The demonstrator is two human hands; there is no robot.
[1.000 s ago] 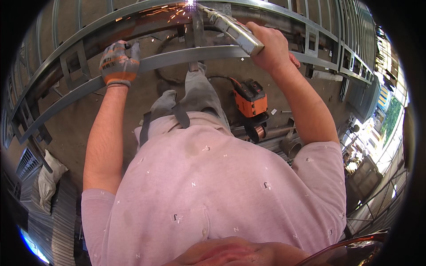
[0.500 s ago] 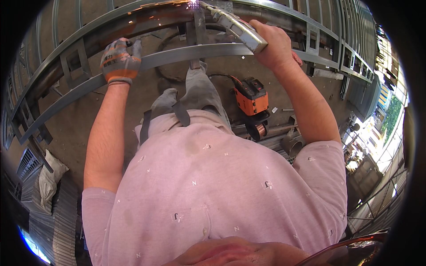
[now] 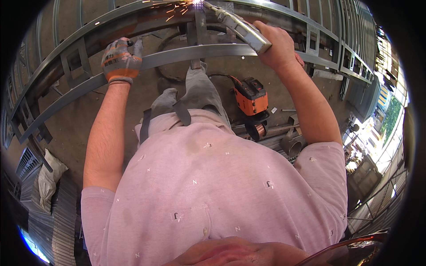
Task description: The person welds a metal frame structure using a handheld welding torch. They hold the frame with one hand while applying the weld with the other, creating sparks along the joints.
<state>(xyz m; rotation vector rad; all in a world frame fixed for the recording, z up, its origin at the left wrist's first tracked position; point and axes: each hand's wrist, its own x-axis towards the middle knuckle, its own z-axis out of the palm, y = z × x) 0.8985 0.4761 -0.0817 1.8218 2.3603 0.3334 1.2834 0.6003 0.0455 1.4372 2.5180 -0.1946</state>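
Note:
My bare right hand [image 3: 277,46] is wrapped round a silvery, boxy welding torch [image 3: 246,32]. The torch's tip points up and left, meeting a bright arc with orange sparks on the far rail [image 3: 155,6] of a steel frame. My left hand [image 3: 120,61], in a grey and orange work glove, is curled over the near steel bar [image 3: 177,55] of the same frame, left of the arc. Its fingertips are partly hidden. An upright steel piece [image 3: 199,29] crosses between rail and bar just under the bright spot.
An orange and black welding machine [image 3: 251,99] stands on the floor, with a spool of copper-coloured wire [image 3: 257,131] beside it. A dark cable [image 3: 164,73] loops under the frame. More steel frames [image 3: 355,44] stand at the right. A pale sack [image 3: 49,179] lies at the lower left.
The torch and right hand have shifted slightly to the right, and the arc with them. Sparks now spray in shorter streaks to the left and downward. My left hand stays on the bar.

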